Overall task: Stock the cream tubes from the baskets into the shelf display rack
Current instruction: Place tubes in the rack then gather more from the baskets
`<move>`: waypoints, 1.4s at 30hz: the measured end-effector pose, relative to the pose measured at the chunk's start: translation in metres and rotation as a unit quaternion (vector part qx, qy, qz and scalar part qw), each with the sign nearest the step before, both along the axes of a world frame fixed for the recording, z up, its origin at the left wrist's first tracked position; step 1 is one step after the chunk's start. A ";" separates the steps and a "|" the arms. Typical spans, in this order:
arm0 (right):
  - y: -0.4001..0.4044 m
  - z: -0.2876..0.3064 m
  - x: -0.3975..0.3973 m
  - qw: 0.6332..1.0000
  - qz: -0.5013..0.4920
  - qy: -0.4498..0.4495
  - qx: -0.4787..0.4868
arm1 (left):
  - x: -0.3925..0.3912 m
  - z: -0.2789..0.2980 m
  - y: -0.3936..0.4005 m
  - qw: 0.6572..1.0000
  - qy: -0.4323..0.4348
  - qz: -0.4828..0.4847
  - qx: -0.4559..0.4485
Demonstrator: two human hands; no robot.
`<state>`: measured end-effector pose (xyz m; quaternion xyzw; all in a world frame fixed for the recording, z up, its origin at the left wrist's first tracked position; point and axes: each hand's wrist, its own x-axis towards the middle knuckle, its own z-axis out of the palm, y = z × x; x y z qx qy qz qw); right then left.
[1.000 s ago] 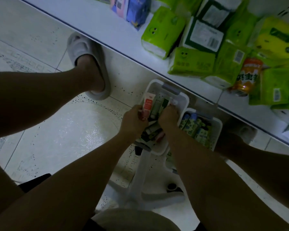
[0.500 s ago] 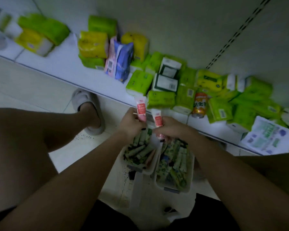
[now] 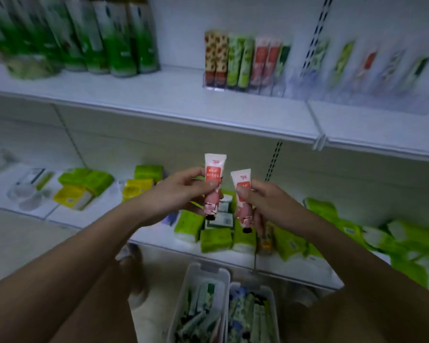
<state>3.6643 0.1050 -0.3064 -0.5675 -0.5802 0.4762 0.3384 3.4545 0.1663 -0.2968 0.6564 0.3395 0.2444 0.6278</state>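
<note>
- Two white ribbed plastic baskets (image 3: 203, 280) sit side by side on the floor, packed with soft green and blue cream tubes.
- Above the baskets, the left hand (image 3: 178, 194) pinches a glossy pink-and-red tube with a flat white crimped end (image 3: 214, 180), held upright.
- The right hand (image 3: 263, 204) grips a matching pink tube (image 3: 243, 194), tilted slightly, just beside the first.
- Far above the baskets, a clear plastic display rack (image 3: 243, 86) on the white shelf (image 3: 174, 105) holds upright tubes.

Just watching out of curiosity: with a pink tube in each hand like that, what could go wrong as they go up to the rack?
The left hand and right hand each pinch a pink cream tube near its middle; either grip might slip. The clear display rack already holds a tight row of upright tubes, so squeezing more in could topple neighbours.
</note>
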 end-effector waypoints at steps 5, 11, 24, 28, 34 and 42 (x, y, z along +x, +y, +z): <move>0.000 0.060 0.018 0.991 -0.040 -0.026 0.121 | 0.018 0.069 0.010 0.997 -0.025 0.001 0.076; 0.005 0.133 0.042 0.968 -0.103 0.016 0.227 | 0.044 0.141 0.043 0.986 -0.064 0.054 0.146; 0.090 0.188 0.109 0.942 -0.167 -0.101 0.272 | 0.094 0.183 0.107 0.967 -0.036 0.137 0.212; 0.129 0.196 0.121 0.931 -0.181 -0.156 0.277 | 0.121 0.191 0.137 0.942 -0.024 0.185 0.280; 0.174 0.215 0.130 0.911 -0.190 -0.198 0.307 | 0.150 0.189 0.174 0.885 0.035 0.232 0.402; 0.195 0.220 0.131 0.900 -0.178 -0.242 0.314 | 0.166 0.180 0.191 0.817 0.114 0.251 0.506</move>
